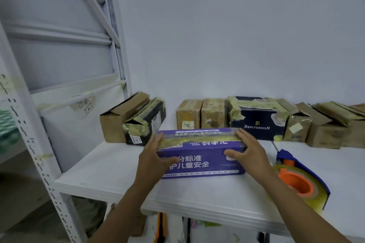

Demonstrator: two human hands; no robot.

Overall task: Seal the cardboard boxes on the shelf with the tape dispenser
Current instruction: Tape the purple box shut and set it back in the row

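Observation:
A purple box (203,162) with white lettering lies on the white shelf (110,171), a yellowish tape strip running along its top. My left hand (153,156) grips its left end, thumb on the front face. My right hand (246,150) grips its right end, thumb on the front and fingers over the top. The blue tape dispenser (302,181) with an orange hub and a yellow tape roll rests on the shelf to the right, touched by neither hand.
Along the back wall stand several taped boxes: a brown carton (116,122) and a black box (146,124) at the left, two small brown boxes (199,114), a dark blue box (256,122) and more cartons (324,126) at the right. A white rack upright (33,144) rises at the left.

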